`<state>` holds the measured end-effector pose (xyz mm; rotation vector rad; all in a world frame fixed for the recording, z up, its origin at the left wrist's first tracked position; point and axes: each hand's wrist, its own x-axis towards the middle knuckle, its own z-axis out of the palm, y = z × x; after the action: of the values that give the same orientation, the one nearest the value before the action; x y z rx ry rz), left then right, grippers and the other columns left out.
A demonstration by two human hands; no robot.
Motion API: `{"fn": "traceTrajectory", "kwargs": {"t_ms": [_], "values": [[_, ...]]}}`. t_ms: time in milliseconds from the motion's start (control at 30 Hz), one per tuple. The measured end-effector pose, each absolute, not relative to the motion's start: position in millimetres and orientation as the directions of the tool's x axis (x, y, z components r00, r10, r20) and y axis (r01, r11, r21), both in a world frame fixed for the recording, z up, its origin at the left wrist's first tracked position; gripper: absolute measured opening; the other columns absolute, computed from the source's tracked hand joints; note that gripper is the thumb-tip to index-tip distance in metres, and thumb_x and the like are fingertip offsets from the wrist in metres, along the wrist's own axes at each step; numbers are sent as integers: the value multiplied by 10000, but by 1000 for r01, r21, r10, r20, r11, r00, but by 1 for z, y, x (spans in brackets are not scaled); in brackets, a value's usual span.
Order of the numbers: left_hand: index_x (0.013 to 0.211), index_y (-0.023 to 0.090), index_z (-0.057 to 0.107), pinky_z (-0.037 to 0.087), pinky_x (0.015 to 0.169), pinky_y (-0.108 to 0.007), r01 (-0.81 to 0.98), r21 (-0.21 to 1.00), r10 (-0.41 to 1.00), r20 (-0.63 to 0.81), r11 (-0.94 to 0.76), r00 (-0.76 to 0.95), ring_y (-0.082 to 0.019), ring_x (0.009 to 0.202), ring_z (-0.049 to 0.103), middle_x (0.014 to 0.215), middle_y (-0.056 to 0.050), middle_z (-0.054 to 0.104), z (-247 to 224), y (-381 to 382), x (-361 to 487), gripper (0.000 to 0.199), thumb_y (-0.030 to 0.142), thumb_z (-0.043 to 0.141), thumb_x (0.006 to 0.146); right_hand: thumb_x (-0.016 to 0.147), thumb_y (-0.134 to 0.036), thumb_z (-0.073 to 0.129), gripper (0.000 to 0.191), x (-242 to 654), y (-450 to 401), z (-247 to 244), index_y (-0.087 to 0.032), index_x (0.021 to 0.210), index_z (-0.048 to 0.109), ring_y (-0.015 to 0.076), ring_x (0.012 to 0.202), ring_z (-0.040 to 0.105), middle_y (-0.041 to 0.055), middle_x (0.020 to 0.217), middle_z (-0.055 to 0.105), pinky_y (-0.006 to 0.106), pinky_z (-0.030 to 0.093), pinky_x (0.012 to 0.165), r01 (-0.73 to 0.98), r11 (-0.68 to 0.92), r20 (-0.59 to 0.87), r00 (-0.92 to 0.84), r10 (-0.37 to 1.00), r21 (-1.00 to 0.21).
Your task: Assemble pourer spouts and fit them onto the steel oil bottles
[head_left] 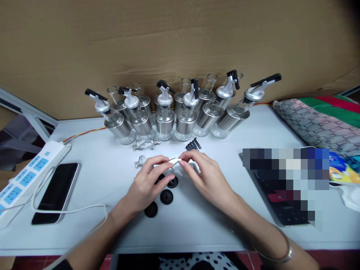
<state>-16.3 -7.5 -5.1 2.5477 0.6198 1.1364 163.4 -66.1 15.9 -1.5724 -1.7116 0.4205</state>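
Observation:
Between my two hands, over the middle of the table, is a small thin whitish part (175, 161) whose exact kind I cannot make out. My left hand (149, 180) pinches its left side, and the fingertips of my right hand (206, 174) close on its right end. Below and partly behind my left hand lie several round black caps (166, 196). Silver pourer tops (144, 144) rest on the table beyond my left hand. A few short black levers (192, 144) lie in a row just past my right hand.
Glass bottles with metal sleeves (164, 122) stand at the back, the front ones topped with silver pourers. A power strip (30, 176), a phone (57, 193) and a white cable (70, 210) lie left. On the right are a dark tablet-like device (277, 202) and patterned cloth (306, 120).

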Motion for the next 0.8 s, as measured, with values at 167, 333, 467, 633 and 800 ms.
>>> {"fn": "traceTrajectory", "kwargs": {"t_ms": [167,333,467,633,800], "values": [[1220,199,486,543,852,-305,259,367,444,637,-894,630,-177,1024,607,1102,-88,603,-6,-7,-17,342,222,588,894,961,-239,450,125,174,-63,18,-186,914,552,181,803,613,48,859,675,318,412,745,750,229,330,-15,944,-620],[1157,190,517,506,770,-311,269,308,407,611,-913,679,-169,912,619,1035,-85,644,-2,-4,-17,249,263,549,921,972,-251,432,133,181,-62,21,-197,937,549,185,837,599,48,901,678,323,390,771,742,262,307,-80,948,-617],[1161,169,515,479,778,-315,222,279,346,560,-934,753,-153,866,619,1012,-80,676,0,-2,-17,252,288,521,939,969,-236,438,114,181,-63,22,-196,942,541,184,866,593,41,908,673,326,384,795,719,282,288,-119,950,-635],[1138,139,534,470,783,-301,179,265,300,544,-948,784,-150,883,613,997,-81,683,1,-2,-17,241,258,540,928,966,-226,440,121,182,-63,23,-185,948,552,183,876,578,45,912,659,331,399,796,696,300,292,-136,947,-652],[1085,154,564,461,782,-301,194,257,311,573,-947,758,-145,845,608,970,-67,685,2,-2,-17,185,228,559,916,918,-238,533,80,207,-61,26,-188,898,592,194,901,562,47,903,642,333,424,824,706,240,252,-89,964,-666]]}}
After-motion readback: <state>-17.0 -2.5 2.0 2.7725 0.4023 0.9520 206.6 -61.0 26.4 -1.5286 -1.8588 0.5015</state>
